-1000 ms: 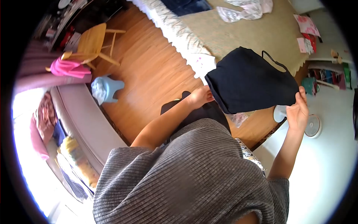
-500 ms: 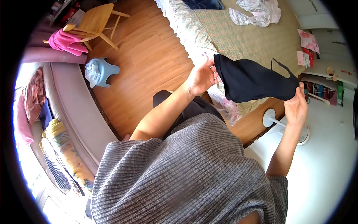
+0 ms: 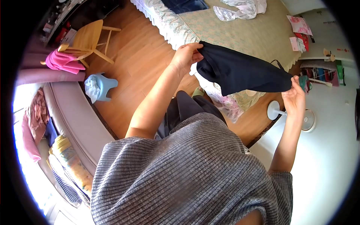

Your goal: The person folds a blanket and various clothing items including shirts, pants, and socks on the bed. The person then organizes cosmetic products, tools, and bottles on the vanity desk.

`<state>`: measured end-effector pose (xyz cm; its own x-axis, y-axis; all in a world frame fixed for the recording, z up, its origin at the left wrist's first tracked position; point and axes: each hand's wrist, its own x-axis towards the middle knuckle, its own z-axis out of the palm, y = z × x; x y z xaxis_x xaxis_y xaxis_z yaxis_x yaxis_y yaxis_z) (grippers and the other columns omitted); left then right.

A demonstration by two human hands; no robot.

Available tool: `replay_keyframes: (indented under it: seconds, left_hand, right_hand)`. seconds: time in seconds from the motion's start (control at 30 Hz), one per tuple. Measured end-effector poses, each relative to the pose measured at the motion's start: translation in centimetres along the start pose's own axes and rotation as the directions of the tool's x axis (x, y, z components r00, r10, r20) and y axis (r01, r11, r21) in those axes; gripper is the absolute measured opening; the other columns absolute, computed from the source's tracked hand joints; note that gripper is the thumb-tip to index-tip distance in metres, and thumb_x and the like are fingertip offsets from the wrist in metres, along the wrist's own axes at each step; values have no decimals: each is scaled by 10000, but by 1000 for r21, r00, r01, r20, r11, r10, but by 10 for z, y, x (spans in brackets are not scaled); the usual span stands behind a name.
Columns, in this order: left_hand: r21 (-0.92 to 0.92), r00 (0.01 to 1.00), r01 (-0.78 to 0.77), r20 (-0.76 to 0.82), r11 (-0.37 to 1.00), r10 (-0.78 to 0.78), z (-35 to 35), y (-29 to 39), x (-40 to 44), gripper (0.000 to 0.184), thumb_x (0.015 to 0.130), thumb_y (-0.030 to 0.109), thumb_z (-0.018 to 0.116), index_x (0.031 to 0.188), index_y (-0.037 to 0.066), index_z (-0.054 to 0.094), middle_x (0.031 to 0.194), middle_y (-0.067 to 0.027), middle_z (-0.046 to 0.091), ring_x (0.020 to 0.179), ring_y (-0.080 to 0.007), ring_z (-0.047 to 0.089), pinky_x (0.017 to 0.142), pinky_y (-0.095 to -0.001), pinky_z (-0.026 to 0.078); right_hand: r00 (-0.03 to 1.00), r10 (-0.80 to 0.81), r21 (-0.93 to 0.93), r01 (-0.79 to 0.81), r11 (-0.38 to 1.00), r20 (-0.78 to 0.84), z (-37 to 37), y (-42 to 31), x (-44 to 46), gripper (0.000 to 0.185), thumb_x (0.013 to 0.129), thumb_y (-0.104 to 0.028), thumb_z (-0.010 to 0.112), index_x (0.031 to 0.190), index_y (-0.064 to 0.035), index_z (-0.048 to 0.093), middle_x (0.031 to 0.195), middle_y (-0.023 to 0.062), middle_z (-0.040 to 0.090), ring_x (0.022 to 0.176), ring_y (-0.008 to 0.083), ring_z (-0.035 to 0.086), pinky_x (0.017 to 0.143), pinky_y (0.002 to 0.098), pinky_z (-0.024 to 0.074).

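A black camisole (image 3: 245, 71) with a thin strap (image 3: 278, 63) is stretched in the air between my two hands, over the near side of the bed. At its wide left end, my left hand (image 3: 186, 56) pinches the upper corner. The lower part of that end hangs free and folds inward. My right hand (image 3: 293, 98) is closed on the narrow strap end, with the thumb and fingers pressed together at the cloth's edge.
Jeans (image 3: 183, 4) and a pale printed garment (image 3: 242, 9) lie on the bed (image 3: 210, 32). A blue stool (image 3: 107, 86) holds light cloth. Nearby stands a wooden chair (image 3: 87, 37) with a pink cloth. A white fan (image 3: 308, 120) stands at right; folded textiles (image 3: 71, 157) lie at left.
My left hand has gone from spread fingers at the camisole's end to pinching its upper corner, moving up and left. The cloth is now pulled into a longer, narrower shape.
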<state>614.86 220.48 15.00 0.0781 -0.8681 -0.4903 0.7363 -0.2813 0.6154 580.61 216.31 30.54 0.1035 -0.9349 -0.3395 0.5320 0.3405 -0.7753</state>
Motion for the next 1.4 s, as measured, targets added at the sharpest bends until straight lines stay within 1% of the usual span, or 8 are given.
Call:
replay_keyframes:
  seconds: [0.13, 0.27, 0.6, 0.77, 0.8, 1.03, 1.2, 1.4]
  left_hand:
    - [-166, 946, 161, 308, 973, -104, 53, 25, -40, 113, 860, 123, 528, 910, 35, 579, 772, -53, 622, 723, -152, 602, 721, -300, 500]
    - [-147, 861, 174, 502, 974, -78, 92, -8, -63, 83, 892, 130, 503, 882, 86, 572, 758, -9, 592, 681, -112, 588, 697, -276, 516]
    - [257, 819, -473, 480, 843, 313, 83, -26, -94, 119, 852, -12, 538, 969, -32, 541, 885, -35, 597, 862, -101, 563, 791, -241, 442]
    - [699, 470, -706, 580, -111, 665, 16, -38, -37, 337, 613, 63, 712, 934, 30, 616, 857, -145, 602, 720, -341, 594, 679, -380, 487]
    - [820, 810, -544, 458, 177, 368, 9, -40, -42, 258, 651, 130, 703, 886, 43, 642, 804, -133, 635, 713, -302, 613, 671, -351, 489]
    - [789, 873, -477, 375, 387, 311, 6, -24, -54, 199, 810, 136, 619, 928, -24, 623, 717, -92, 625, 647, -152, 571, 631, -290, 464]
    - [728, 762, -626, 496, 279, 416, 7, -1, -46, 208, 787, 70, 593, 987, 77, 652, 862, -104, 537, 808, -244, 537, 767, -303, 439]
    - [917, 806, -391, 381, -76, 453, 4, 29, -66, 269, 756, 118, 550, 1011, 115, 635, 795, -164, 621, 732, -329, 605, 672, -397, 486]
  right_hand:
    - [953, -296, -462, 232, 856, -69, -11, 10, 1, 232, 815, -3, 551, 1047, -15, 560, 1081, 105, 542, 1043, 185, 503, 916, 323, 396]
    - [836, -344, -874, 479, 79, 427, 51, 67, -37, 687, 652, -174, 727, 1247, -55, 405, 1199, 110, 425, 1114, 242, 422, 947, 352, 335]
    - [994, 47, -199, -27, 980, 96, 48, 141, 0, 276, 809, -97, 411, 1043, -22, 535, 964, 63, 592, 895, 158, 563, 777, 306, 449]
    - [951, 217, -127, -192, 973, 222, 47, 133, 1, 312, 791, -110, 415, 1050, 21, 529, 1037, 85, 592, 962, 186, 551, 845, 309, 420]
    - [957, 219, -104, -202, 974, 193, 51, 132, -1, 305, 795, -114, 439, 1050, 23, 534, 1032, 82, 595, 957, 180, 554, 843, 304, 422]
    - [984, 9, -382, 61, 922, 179, 57, 112, -24, 320, 745, -77, 650, 1035, 35, 571, 974, 51, 608, 906, 126, 564, 819, 261, 430]
    - [967, -146, -760, 256, 597, 211, 13, 110, -23, 260, 712, 54, 578, 969, 24, 556, 897, 60, 604, 851, 116, 547, 773, 255, 428]
    - [892, -231, -870, 273, -410, 389, 0, 102, -37, 186, 636, 55, 551, 779, -6, 450, 815, 134, 517, 804, 357, 500, 674, 385, 416]
